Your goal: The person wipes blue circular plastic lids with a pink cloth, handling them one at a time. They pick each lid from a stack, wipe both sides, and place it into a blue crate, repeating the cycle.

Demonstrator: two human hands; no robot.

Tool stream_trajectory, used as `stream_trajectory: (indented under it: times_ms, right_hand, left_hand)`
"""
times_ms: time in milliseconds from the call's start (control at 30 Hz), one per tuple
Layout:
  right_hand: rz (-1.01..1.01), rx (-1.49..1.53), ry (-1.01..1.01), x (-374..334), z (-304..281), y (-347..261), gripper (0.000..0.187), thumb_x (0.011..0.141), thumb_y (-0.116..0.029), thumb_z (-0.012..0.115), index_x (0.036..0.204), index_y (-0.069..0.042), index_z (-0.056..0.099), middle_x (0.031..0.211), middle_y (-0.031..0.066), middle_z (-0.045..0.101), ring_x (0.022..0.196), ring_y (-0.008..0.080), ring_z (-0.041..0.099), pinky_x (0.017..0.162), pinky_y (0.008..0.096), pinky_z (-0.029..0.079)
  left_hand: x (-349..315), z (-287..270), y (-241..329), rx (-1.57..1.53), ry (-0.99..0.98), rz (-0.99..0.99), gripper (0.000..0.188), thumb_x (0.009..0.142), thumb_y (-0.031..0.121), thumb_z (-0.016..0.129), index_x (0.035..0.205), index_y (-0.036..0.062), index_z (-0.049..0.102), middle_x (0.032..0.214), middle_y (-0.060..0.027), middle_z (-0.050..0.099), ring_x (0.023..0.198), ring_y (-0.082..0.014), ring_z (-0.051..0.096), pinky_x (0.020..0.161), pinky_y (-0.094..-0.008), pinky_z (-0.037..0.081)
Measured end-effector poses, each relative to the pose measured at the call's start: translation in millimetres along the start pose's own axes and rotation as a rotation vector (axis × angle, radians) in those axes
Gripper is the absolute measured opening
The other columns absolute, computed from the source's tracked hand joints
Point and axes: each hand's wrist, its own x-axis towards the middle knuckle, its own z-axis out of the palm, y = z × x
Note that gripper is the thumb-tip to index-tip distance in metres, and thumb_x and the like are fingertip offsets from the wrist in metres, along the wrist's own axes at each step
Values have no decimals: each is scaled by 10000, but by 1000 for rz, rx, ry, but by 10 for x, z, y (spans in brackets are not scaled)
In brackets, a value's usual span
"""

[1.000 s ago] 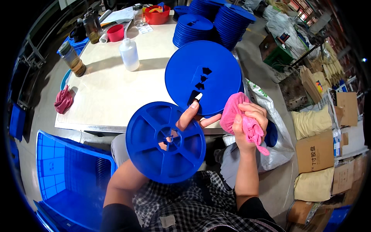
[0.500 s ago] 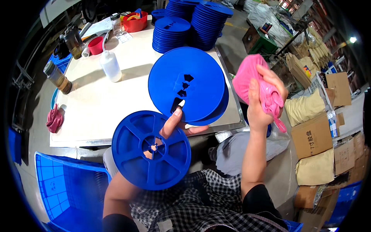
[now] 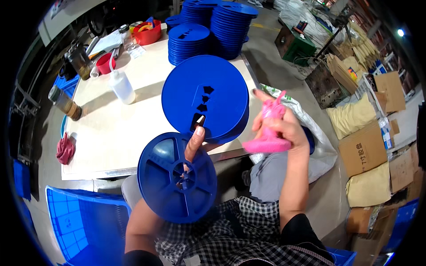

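My left hand (image 3: 195, 144) grips a round blue plastic reel (image 3: 155, 179) with spoke-like ribs and a central hub hole. One digit lies over its upper face; most of the hand is hidden behind it. The reel hangs tilted in front of the table's near edge. Just beyond stands a stack of blue reels (image 3: 182, 93), its top one smooth with dark cut-outs. To the right, my right hand (image 3: 290, 128) is closed around a bunched pink cloth (image 3: 266, 145), its wide flat end downward and the gathered end up. One finger sticks out. The cloth is apart from the reel.
Taller stacks of blue reels (image 3: 233, 33) stand at the table's far right. A squeeze bottle (image 3: 122, 88), a red cup (image 3: 104, 64), a jar (image 3: 65, 104) and a dark red cloth (image 3: 65, 150) are leftward. A blue crate (image 3: 80, 217) is at lower left, cartons (image 3: 361, 153) at right.
My right hand has come left and lower, turning the pink cloth so its wide end points down. The reel in my left hand has tilted and shifted slightly down. The whole view has shifted a little.
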Motion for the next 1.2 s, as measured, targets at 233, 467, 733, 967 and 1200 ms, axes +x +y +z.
stream_trajectory:
  times_ms: [233, 467, 733, 967, 1200]
  right_hand:
    - [-191, -176, 156, -121, 234, 164, 624, 871, -77, 738, 1414, 111, 496, 949, 72, 711, 869, 115, 647, 884, 292, 530]
    - [-44, -74, 236, -163, 197, 238, 330, 864, -110, 775, 1133, 32, 645, 916, 73, 701, 848, 134, 672, 798, 292, 548]
    - [-34, 143, 300, -271, 52, 173, 426, 877, -180, 769, 1192, 34, 579, 870, 129, 684, 757, 176, 702, 698, 300, 582]
    - [83, -100, 242, -301, 60, 227, 321, 833, -175, 830, 1008, 29, 655, 873, 100, 706, 724, 157, 697, 708, 290, 561]
    - [108, -55, 294, -277, -52, 401, 233, 829, -161, 821, 864, -1, 656, 793, 88, 703, 716, 151, 695, 693, 285, 551]
  left_hand:
    - [-167, 146, 46, 149, 64, 0, 646, 1019, 338, 612, 1503, -15, 371, 1403, -219, 557, 1277, -347, 594, 1072, -483, 527]
    - [89, 119, -47, 254, 37, 62, 630, 1009, 328, 642, 1467, -46, 424, 1328, -226, 629, 1219, -338, 646, 1051, -469, 541]
    - [83, 193, -55, 238, 106, -64, 502, 1009, 251, 643, 1408, -24, 512, 1282, -190, 663, 1174, -282, 667, 1030, -438, 538]
    - [111, -32, -183, 365, 227, -88, 460, 931, 304, 771, 1236, -16, 643, 1105, -115, 726, 1041, -203, 684, 967, -374, 545]
    - [79, 210, -82, 267, 176, -82, 547, 954, 362, 737, 1332, 1, 574, 1160, -117, 698, 1036, -215, 677, 950, -377, 545]
